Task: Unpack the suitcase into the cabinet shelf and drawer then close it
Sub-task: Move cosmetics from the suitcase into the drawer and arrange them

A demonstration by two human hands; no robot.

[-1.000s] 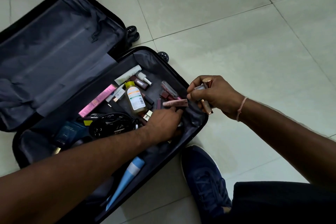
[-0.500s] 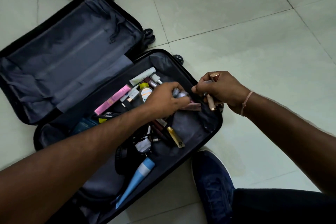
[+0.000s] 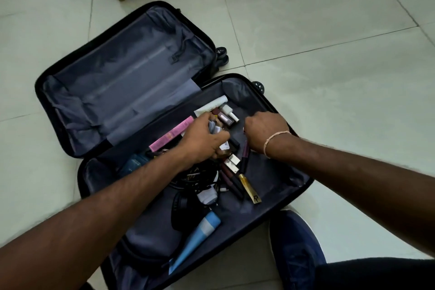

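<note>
Suitcase point(image 3: 131, 73) lies open on the floor; small, light, slippery cosmetic tubes at its 2 o'clock. Left hand point(image 3: 202, 139) grips several; right hand point(image 3: 264, 132) curled, contents hidden.

The black suitcase point(image 3: 237, 77) lies fully open on the floor, both halves lined in grey fabric. The far half holds nothing but its lining. The near half holds a scatter of small cosmetics: a pink box point(image 3: 171, 134), a white tube point(image 3: 211, 107), small bottles point(image 3: 227, 114), dark lipsticks point(image 3: 231, 179), a gold tube point(image 3: 250, 188), a blue tube point(image 3: 196, 235) lying slantwise near the front edge, and tangled black cables point(image 3: 195, 175).
</note>
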